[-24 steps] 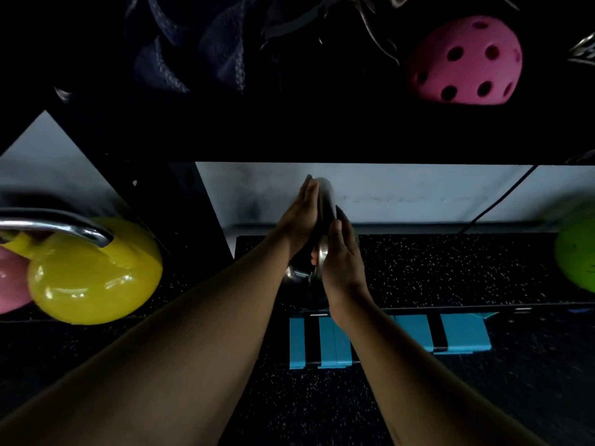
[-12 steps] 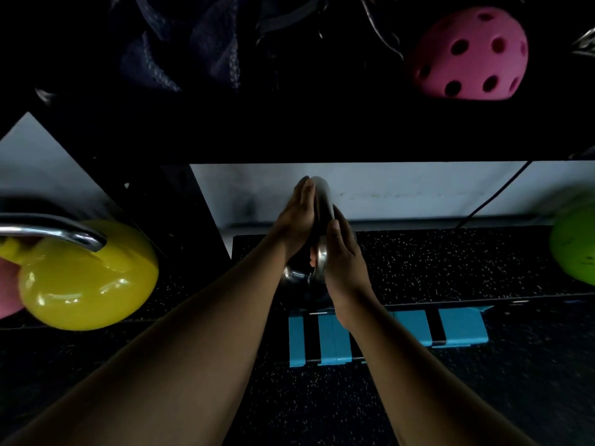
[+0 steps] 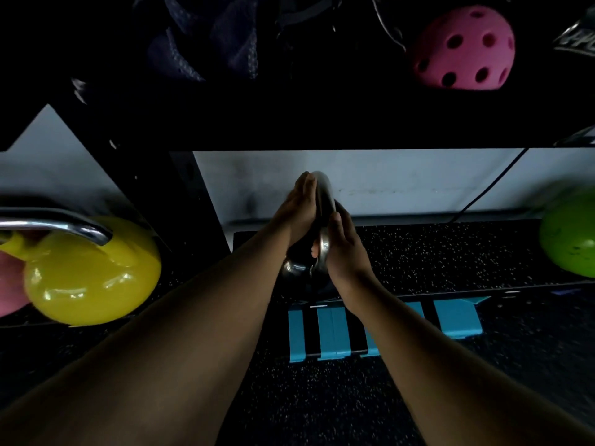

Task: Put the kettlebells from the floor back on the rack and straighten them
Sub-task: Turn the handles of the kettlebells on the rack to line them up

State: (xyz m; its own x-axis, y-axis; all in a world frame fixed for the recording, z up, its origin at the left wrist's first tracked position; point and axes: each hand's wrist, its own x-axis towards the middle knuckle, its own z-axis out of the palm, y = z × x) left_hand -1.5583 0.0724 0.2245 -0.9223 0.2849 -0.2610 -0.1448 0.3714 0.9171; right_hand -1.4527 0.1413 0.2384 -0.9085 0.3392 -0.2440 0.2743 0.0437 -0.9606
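Note:
A dark kettlebell [image 3: 296, 272] with a steel handle [image 3: 323, 217] stands on the speckled rack shelf [image 3: 434, 252] at the centre. My left hand [image 3: 297, 214] presses flat against the left side of its handle. My right hand [image 3: 346, 249] presses against the right side, so the handle is clamped between both palms. The kettlebell's body is mostly hidden behind my hands and in shadow. A yellow kettlebell [image 3: 93, 272] with a steel handle sits on the shelf to the left, and a pink kettlebell [image 3: 9, 284] is partly visible behind it. A green kettlebell [image 3: 570, 236] sits at the right edge.
Strips of blue tape [image 3: 331, 329] mark the shelf's front edge below my hands. The black upper shelf [image 3: 322, 123] hangs close overhead, holding a pink perforated ball [image 3: 463, 48] and dark fabric. A black upright post [image 3: 180, 201] separates the left bay. A cable [image 3: 492, 185] runs down the white wall.
My hands and the dark kettlebell have stayed almost still. The view has shifted slightly, so the yellow kettlebell sits a little further left.

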